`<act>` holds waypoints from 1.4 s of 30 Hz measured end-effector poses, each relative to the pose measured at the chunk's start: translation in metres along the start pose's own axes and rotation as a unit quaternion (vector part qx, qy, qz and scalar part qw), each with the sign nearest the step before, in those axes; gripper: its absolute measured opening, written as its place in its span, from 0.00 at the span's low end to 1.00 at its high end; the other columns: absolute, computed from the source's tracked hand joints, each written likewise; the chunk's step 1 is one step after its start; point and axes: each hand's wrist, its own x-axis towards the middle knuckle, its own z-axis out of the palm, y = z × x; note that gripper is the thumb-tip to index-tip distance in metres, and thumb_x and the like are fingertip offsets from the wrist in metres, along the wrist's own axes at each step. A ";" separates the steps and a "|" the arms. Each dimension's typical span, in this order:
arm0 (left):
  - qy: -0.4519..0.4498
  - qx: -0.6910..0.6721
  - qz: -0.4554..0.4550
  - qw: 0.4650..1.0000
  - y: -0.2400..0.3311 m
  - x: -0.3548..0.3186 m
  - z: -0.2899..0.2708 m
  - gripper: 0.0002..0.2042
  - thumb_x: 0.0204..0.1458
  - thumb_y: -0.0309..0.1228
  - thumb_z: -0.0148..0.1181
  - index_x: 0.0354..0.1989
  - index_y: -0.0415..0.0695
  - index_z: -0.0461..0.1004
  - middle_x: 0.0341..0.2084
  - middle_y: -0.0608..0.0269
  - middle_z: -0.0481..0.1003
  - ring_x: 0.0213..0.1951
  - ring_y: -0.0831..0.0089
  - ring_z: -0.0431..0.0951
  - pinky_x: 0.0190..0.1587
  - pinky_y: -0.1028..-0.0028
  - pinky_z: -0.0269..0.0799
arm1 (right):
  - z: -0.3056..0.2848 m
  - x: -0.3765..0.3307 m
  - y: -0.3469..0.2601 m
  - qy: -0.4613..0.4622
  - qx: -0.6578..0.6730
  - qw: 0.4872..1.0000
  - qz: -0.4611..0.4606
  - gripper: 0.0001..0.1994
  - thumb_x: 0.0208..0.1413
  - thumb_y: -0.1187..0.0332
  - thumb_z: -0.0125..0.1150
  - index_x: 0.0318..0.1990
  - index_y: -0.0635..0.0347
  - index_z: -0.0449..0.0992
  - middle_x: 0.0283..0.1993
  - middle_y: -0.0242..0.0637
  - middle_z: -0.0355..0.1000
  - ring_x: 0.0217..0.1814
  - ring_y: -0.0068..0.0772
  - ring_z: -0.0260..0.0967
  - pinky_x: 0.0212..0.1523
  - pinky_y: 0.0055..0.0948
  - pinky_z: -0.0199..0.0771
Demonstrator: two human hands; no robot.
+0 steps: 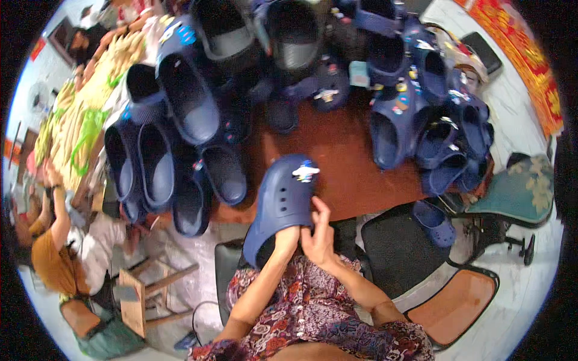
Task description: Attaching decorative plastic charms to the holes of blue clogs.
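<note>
A navy foam clog (pixel 274 207) with small side holes and a white charm (pixel 305 171) on its toe is held up in front of me, toe pointing away. My left hand (pixel 288 242) reaches into its foot opening and supports it from within; those fingers are hidden inside the shoe. Beside the clog's right edge is my right hand (pixel 320 236), its fingers apart and partly stretched, close to or touching the side. I cannot make out anything in that hand.
Navy clogs crowd the brown table (pixel 337 144), with a stack (pixel 189 99) at left and a charm-decorated pile (pixel 442 126) at right. One clog (pixel 433 224) lies beyond a black chair seat (pixel 406 249). A wooden stool (pixel 147 292) stands at left, near another person (pixel 60 259).
</note>
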 end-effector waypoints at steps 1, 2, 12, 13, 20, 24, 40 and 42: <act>0.022 0.094 0.067 0.993 -0.043 -0.001 -0.002 0.18 0.62 0.30 0.48 0.57 0.35 0.66 0.53 0.53 0.71 0.53 0.64 0.72 0.54 0.68 0.68 | 0.009 0.002 0.001 0.021 -0.083 0.995 -0.057 0.34 0.51 0.74 0.58 0.66 0.59 0.51 0.43 0.57 0.72 0.45 0.60 0.72 0.44 0.45 0.73; 0.011 -0.032 -0.030 0.999 0.000 -0.005 0.003 0.18 0.62 0.30 0.47 0.58 0.34 0.65 0.52 0.54 0.70 0.52 0.66 0.71 0.54 0.69 0.67 | 0.001 0.006 0.010 0.022 -0.117 0.991 -0.067 0.34 0.50 0.73 0.58 0.65 0.58 0.53 0.41 0.55 0.72 0.42 0.59 0.73 0.42 0.45 0.73; -0.072 -0.015 0.138 0.988 0.099 -0.012 0.008 0.19 0.59 0.26 0.47 0.59 0.35 0.63 0.54 0.46 0.68 0.57 0.56 0.69 0.60 0.64 0.62 | -0.051 0.090 -0.014 0.099 -0.251 0.955 -0.126 0.18 0.54 0.66 0.53 0.52 0.57 0.68 0.27 0.52 0.73 0.29 0.54 0.73 0.31 0.47 0.71; -0.074 -0.017 0.142 0.987 0.101 -0.010 0.007 0.19 0.59 0.26 0.47 0.59 0.35 0.63 0.54 0.46 0.68 0.57 0.56 0.69 0.60 0.64 0.62 | -0.055 0.101 -0.012 0.116 -0.253 0.948 -0.152 0.17 0.55 0.66 0.54 0.53 0.57 0.68 0.27 0.52 0.73 0.28 0.55 0.72 0.31 0.47 0.71; -0.005 0.107 0.241 0.964 0.096 0.009 0.000 0.17 0.52 0.23 0.55 0.52 0.40 0.71 0.52 0.45 0.69 0.54 0.51 0.69 0.57 0.60 0.64 | -0.065 0.121 0.007 0.076 -0.233 0.958 -0.148 0.24 0.60 0.58 0.54 0.57 0.66 0.62 0.48 0.55 0.67 0.49 0.55 0.68 0.47 0.45 0.70; 0.028 0.167 0.247 0.954 0.068 0.024 -0.003 0.18 0.50 0.23 0.57 0.52 0.41 0.71 0.52 0.47 0.69 0.55 0.51 0.68 0.56 0.60 0.65 | -0.073 0.107 0.040 0.045 -0.242 0.959 -0.143 0.33 0.57 0.53 0.58 0.62 0.66 0.56 0.57 0.55 0.60 0.56 0.58 0.63 0.53 0.47 0.65; 0.013 0.197 0.275 0.941 0.032 0.058 -0.004 0.22 0.50 0.33 0.54 0.55 0.39 0.69 0.52 0.42 0.69 0.53 0.47 0.70 0.56 0.58 0.65 | -0.071 0.104 0.067 -0.003 -0.251 0.956 -0.154 0.36 0.60 0.49 0.51 0.64 0.72 0.54 0.63 0.61 0.58 0.65 0.60 0.54 0.66 0.50 0.50; 0.048 0.230 0.297 0.925 0.024 0.059 0.001 0.22 0.55 0.40 0.46 0.52 0.37 0.72 0.50 0.41 0.69 0.51 0.45 0.70 0.55 0.57 0.65 | -0.069 0.104 0.068 0.000 -0.248 0.957 -0.153 0.34 0.60 0.51 0.52 0.63 0.71 0.56 0.62 0.62 0.59 0.65 0.61 0.55 0.66 0.50 0.50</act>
